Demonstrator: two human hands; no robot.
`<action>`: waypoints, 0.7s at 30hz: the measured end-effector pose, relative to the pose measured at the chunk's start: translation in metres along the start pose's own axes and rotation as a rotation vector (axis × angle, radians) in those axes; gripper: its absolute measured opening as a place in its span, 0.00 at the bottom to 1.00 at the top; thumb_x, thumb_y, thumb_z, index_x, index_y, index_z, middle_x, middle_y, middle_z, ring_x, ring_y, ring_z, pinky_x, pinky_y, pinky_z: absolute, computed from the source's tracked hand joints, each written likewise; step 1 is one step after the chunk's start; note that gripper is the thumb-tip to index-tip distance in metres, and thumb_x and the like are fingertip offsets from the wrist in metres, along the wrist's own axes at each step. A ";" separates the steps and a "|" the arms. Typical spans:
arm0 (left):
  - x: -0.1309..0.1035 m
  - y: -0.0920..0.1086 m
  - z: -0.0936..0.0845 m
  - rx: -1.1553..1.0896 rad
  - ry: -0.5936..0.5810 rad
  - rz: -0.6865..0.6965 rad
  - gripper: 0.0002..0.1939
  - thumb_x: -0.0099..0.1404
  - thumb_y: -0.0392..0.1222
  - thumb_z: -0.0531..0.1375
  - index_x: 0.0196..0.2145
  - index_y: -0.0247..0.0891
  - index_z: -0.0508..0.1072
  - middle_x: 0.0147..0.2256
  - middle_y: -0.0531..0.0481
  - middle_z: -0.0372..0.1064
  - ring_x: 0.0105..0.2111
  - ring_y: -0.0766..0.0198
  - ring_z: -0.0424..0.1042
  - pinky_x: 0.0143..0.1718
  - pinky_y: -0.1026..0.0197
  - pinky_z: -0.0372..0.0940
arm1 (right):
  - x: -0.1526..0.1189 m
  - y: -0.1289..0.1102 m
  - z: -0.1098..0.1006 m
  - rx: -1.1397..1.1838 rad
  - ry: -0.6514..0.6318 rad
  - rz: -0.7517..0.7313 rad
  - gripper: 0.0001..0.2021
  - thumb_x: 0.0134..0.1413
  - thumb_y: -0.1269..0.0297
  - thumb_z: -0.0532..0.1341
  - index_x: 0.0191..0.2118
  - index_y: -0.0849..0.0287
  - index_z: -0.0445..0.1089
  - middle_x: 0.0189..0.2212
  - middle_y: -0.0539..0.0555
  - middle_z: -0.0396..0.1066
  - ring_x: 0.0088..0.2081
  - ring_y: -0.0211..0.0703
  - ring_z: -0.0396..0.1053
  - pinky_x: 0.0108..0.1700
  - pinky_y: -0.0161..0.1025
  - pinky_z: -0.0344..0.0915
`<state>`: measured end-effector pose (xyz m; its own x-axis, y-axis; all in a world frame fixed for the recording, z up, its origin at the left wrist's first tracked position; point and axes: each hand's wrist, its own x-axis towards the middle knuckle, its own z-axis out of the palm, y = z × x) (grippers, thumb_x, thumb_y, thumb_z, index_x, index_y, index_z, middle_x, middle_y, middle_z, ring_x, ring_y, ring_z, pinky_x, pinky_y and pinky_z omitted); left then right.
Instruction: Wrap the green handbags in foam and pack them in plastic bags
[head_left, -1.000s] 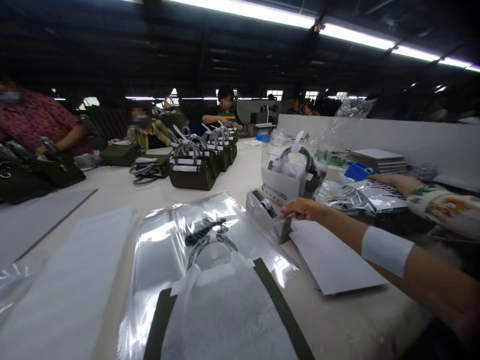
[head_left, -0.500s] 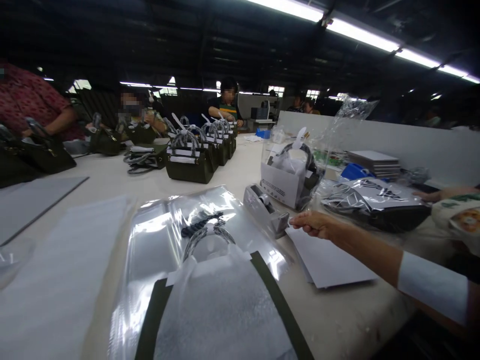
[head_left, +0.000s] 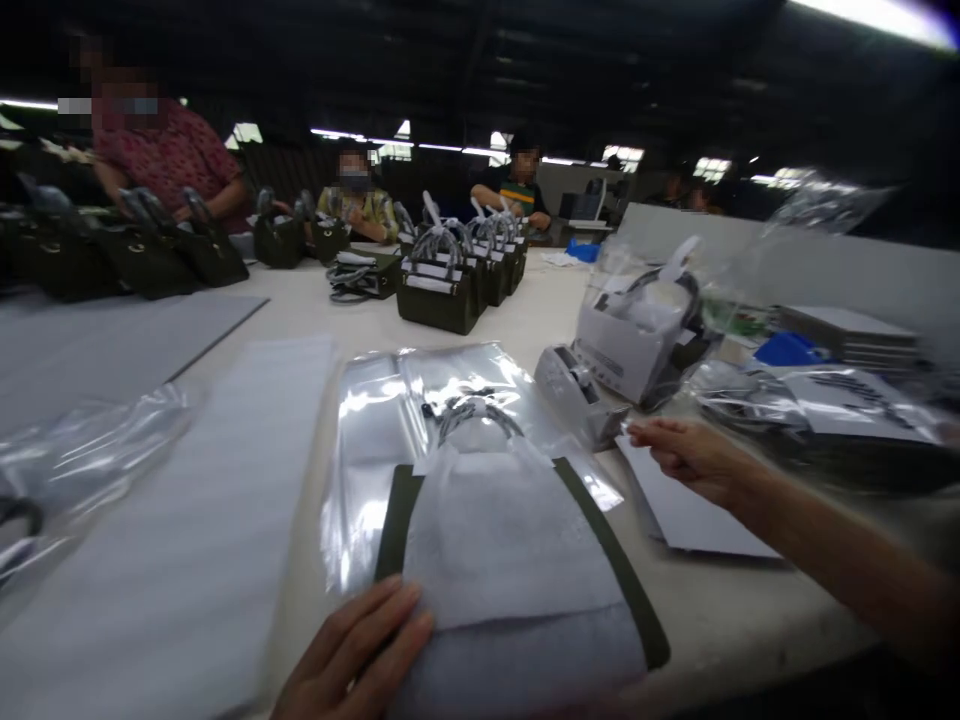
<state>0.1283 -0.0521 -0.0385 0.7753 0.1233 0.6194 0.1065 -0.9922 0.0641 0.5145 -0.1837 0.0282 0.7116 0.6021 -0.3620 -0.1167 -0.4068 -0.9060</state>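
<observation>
Our left hand (head_left: 352,650) had come into view since the earlier frame, and the view had swung so that the co-worker's flowered sleeve at far right no longer showed. What it touched was the paper-covered green bag (head_left: 517,540), lying on the table (head_left: 540,310) directly before us, its wrapped handles (head_left: 454,420) pointing away. We could not tell which side was longer, as its near end was partly hidden.

From our right hand (head_left: 694,455), the bag lay to the left and nearer to us. Our left hand was the closer one, its fingers stretched out on the bag's left edge without gripping. Our right fingers were pinched together, apart from the bag; a pale bit at their tips was too small to identify. They were just beside the tape dispenser (head_left: 581,400), over the white cards (head_left: 697,510).

Clear plastic (head_left: 375,440) spread under the handles. Behind the dispenser we saw a plastic-covered handbag (head_left: 626,340); to the left, a long white sheet (head_left: 247,470). Farther across stood a row of green handbags (head_left: 435,305).
</observation>
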 end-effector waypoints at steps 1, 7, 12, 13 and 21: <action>0.003 0.002 -0.004 -0.019 -0.021 0.009 0.25 0.59 0.53 0.58 0.50 0.39 0.66 0.47 0.46 0.66 0.51 0.58 0.62 0.50 0.61 0.63 | -0.021 -0.010 0.013 0.041 -0.073 -0.001 0.10 0.43 0.62 0.64 0.29 0.62 0.67 0.30 0.51 0.69 0.15 0.22 0.47 0.12 0.24 0.40; 0.011 0.012 -0.013 -0.101 -0.012 -0.060 0.23 0.59 0.52 0.57 0.48 0.34 0.66 0.52 0.38 0.59 0.53 0.54 0.59 0.49 0.55 0.64 | -0.146 -0.044 0.108 0.232 -0.580 0.355 0.16 0.43 0.57 0.66 0.38 0.59 0.71 0.32 0.54 0.72 0.12 0.18 0.48 0.12 0.21 0.42; 0.006 0.016 -0.011 -0.117 0.036 -0.082 0.23 0.60 0.52 0.56 0.47 0.33 0.66 0.57 0.36 0.50 0.54 0.54 0.57 0.48 0.56 0.64 | -0.168 -0.026 0.153 0.285 -0.557 0.475 0.17 0.42 0.59 0.67 0.39 0.60 0.71 0.22 0.51 0.69 0.15 0.22 0.54 0.15 0.20 0.51; 0.005 0.016 -0.011 -0.115 0.035 -0.083 0.23 0.60 0.53 0.56 0.47 0.33 0.65 0.57 0.36 0.49 0.55 0.54 0.56 0.49 0.56 0.63 | -0.167 -0.021 0.157 0.299 -0.532 0.482 0.17 0.41 0.59 0.67 0.39 0.60 0.72 0.23 0.51 0.69 0.15 0.22 0.54 0.15 0.20 0.50; 0.006 0.005 -0.007 -0.176 0.005 -0.002 0.26 0.57 0.55 0.58 0.47 0.33 0.65 0.59 0.44 0.51 0.51 0.54 0.57 0.47 0.55 0.64 | -0.168 -0.009 0.172 0.336 -0.390 0.466 0.12 0.44 0.62 0.65 0.37 0.57 0.73 0.38 0.53 0.71 0.15 0.21 0.54 0.12 0.22 0.48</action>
<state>0.1291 -0.0563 -0.0291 0.7722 0.1255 0.6229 -0.0033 -0.9795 0.2014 0.2773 -0.1631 0.0597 0.2415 0.6450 -0.7250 -0.6021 -0.4862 -0.6332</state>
